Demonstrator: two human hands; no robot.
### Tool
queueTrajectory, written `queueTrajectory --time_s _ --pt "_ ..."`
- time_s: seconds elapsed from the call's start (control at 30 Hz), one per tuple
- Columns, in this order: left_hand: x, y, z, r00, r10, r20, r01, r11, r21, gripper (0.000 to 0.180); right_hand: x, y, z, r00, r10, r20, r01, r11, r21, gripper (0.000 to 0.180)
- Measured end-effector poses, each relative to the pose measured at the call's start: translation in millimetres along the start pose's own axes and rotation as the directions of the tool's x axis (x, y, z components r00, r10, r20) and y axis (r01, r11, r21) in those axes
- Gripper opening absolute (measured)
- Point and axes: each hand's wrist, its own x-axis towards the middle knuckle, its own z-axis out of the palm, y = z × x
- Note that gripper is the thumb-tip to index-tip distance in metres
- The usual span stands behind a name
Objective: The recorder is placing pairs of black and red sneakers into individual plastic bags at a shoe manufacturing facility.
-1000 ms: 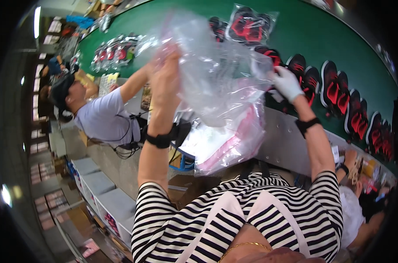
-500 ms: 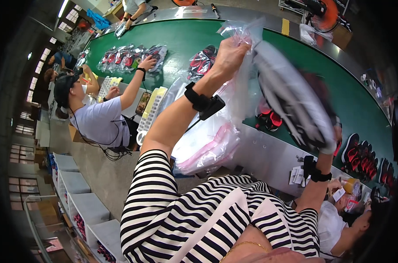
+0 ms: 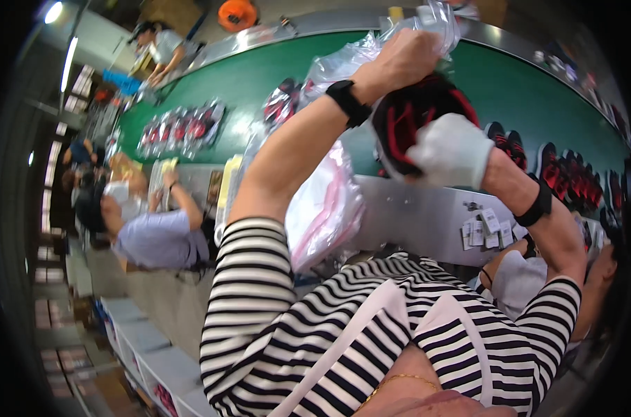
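Note:
My left hand [image 3: 406,61], bare and closed, grips a crumpled clear plastic bag [image 3: 437,21] above the green table. Just under it is a black-and-red sports shoe [image 3: 397,132], tilted, its outline partly hidden by my hands. My right hand [image 3: 454,149] wears a white glove and is curled against the shoe's near side, slightly blurred. Whether a second shoe is behind this one, I cannot tell. Below my left forearm lies a stack of clear bags with pink edges [image 3: 329,208].
Bagged shoes [image 3: 183,128] lie in a row at left on the green table [image 3: 249,83]. Unbagged black-and-red shoes [image 3: 569,174] line the right. White tags [image 3: 489,226] rest on the metal ledge [image 3: 406,208]. Co-workers sit at left [image 3: 159,233] and right [image 3: 517,281].
The shoe has swung up and left, toward my left hand. My gloved right hand has come up from the table's near edge. My left hand has risen slightly, still gripping plastic.

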Motion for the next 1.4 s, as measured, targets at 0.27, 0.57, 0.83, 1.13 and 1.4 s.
queueTrajectory --time_s 0.27,0.57,0.83,1.13,1.4 --pt "-70 18 -26 0.832 0.183 0.523 -0.174 0.983 -0.067 0.008 65 -58 25 0.946 -0.307 -0.102 0.317 0.942 0.11 0.033" --pt "-141 -13 -73 0.872 0.012 0.49 -0.004 1.0 -0.017 0.012 46 -42 81 0.976 0.143 0.164 -0.198 0.892 0.406 0.043" --pt "-187 10 -24 0.976 -0.214 0.047 0.217 0.922 -0.322 0.017 93 -47 108 0.968 0.242 -0.062 -0.205 0.912 0.355 0.044" --pt "-132 -3 -54 0.832 0.077 0.549 0.058 0.973 -0.224 0.019 142 -78 78 0.909 -0.416 -0.03 0.416 0.897 0.154 0.031" --pt "-199 -28 -84 0.905 0.052 0.421 0.011 0.989 -0.146 0.03 112 -60 112 0.923 0.376 0.085 -0.356 0.747 0.561 0.047"
